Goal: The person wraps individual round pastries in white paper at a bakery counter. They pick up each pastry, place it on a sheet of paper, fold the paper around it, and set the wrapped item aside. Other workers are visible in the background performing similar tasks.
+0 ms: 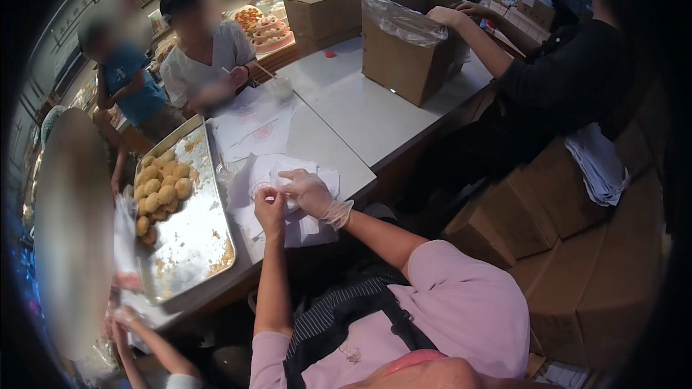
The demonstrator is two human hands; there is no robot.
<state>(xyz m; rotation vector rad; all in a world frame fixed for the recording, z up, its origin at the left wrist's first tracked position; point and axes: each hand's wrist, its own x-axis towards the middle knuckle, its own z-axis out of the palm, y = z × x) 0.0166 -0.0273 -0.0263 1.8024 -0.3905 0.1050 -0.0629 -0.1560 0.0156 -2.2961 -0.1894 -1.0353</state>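
My left hand [269,210] is bare, its fingers drawn together in a pinch over a pile of white paper bags [303,229]. What sits between those fingertips is too small to make out. Right beside it, my right hand [308,193] wears a clear plastic glove, with fingers stretched out and apart, its thumb side close to the left fingertips. The bags lie partly beneath both hands at the table's near edge. To the left, a metal tray [189,241] carries a heap of round golden-brown buns [162,189] and scattered crumbs.
More printed white paper [249,119] covers the table [335,133] beyond. At far right, a co-worker's hands [450,18] rest on a plastic-lined cardboard box [404,57]. Several people stand along the left and far sides. Cardboard boxes [569,259] are stacked on my right.
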